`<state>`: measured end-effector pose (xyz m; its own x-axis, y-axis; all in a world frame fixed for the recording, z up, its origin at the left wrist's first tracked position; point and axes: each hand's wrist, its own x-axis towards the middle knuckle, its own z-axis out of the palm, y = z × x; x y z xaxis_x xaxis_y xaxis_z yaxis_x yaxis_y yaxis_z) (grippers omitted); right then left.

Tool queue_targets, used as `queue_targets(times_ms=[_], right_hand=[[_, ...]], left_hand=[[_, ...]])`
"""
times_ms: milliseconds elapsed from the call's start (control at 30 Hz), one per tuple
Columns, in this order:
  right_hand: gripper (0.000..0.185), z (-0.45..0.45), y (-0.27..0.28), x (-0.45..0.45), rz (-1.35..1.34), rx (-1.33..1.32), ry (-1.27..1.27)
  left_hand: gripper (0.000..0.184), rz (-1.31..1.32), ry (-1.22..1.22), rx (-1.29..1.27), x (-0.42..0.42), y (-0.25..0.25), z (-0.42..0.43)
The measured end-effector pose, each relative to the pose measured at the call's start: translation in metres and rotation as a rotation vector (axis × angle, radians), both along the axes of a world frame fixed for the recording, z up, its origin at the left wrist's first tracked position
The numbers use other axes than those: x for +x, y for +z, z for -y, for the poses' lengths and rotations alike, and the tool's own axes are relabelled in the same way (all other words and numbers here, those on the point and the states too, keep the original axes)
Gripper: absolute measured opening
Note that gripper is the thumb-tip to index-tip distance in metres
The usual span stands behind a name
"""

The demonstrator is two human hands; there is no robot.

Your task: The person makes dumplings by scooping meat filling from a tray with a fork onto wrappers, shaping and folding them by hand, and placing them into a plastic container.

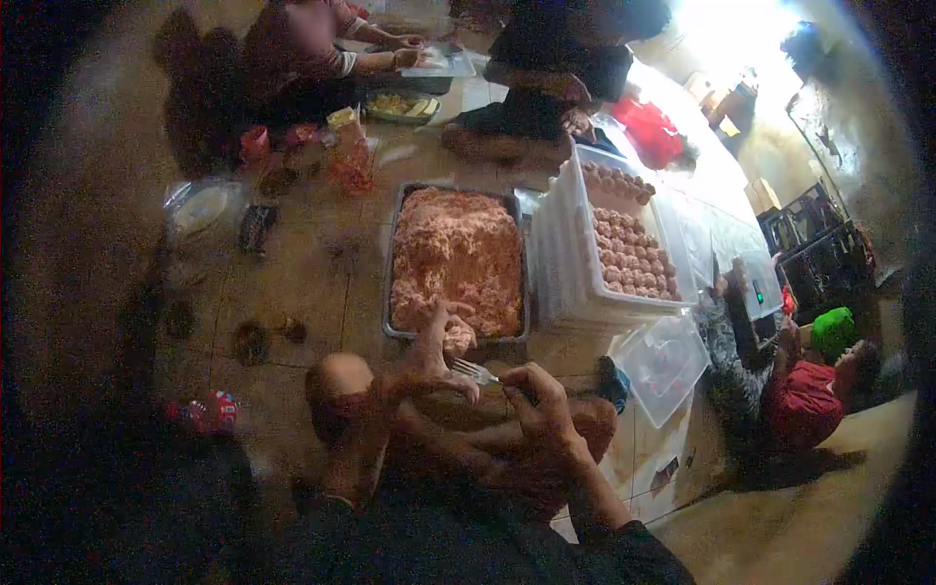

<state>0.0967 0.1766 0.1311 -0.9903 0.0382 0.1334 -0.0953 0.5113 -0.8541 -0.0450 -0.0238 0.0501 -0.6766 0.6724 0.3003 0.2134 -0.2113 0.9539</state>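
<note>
Cupped under a lump of pinkish minced meat mixture (458,337), my left hand (429,359) is at the near edge of a dark tray (524,263). Its thumb and fingers are partly spread around the lump. My right hand (542,402) is closed round the handle of a metal fork (476,371), whose tines point at the left palm just below the lump. A big mass of the same meat mixture (453,234) fills the tray, scooped lower toward the near side. Right of the tray, a stack of white plastic boxes (565,258) carries rows of meatballs (632,252) in its top box.
A clear plastic lid or box (663,366) lies right of the stack. Two people (302,49) (561,88) sit across, near a bowl of yellowish food (402,107). A person in red (807,405) is at right. A plastic bag (202,208) lies left.
</note>
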Motion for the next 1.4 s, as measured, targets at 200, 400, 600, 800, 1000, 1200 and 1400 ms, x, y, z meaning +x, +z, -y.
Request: queue_targets(times_ms=[200, 400, 600, 800, 1000, 1200, 1400], right_hand=[[0.008, 0.013, -0.011, 0.0, 0.035, -0.118, -0.12], [0.006, 0.014, -0.041, -0.002, 0.074, -0.286, -0.053], [0.014, -0.019, -0.032, 0.005, 0.284, -0.528, 0.133], [0.014, -0.029, 0.002, 0.005, 0.194, -0.386, 0.014], [0.012, 0.003, 0.014, 0.002, 0.013, 0.137, -0.087], [0.013, 0.011, 0.04, 0.007, 0.035, 0.057, -0.144], [0.014, 0.01, 0.025, 0.008, 0.061, -0.01, -0.187]], left_hand=[[0.129, 0.006, 0.018, 0.011, 0.019, 0.024, -0.005], [0.137, 0.116, -0.138, -0.056, 0.011, -0.015, -0.019], [0.127, 0.156, -0.218, -0.085, 0.001, -0.005, -0.007], [0.064, 0.519, -0.413, 0.198, -0.014, -0.025, 0.006], [0.027, 0.455, -0.335, 0.1, -0.022, -0.053, 0.0], [0.041, 0.357, -0.298, -0.102, -0.01, -0.04, 0.004], [0.045, 0.146, -0.075, 0.07, 0.008, -0.007, -0.009]])
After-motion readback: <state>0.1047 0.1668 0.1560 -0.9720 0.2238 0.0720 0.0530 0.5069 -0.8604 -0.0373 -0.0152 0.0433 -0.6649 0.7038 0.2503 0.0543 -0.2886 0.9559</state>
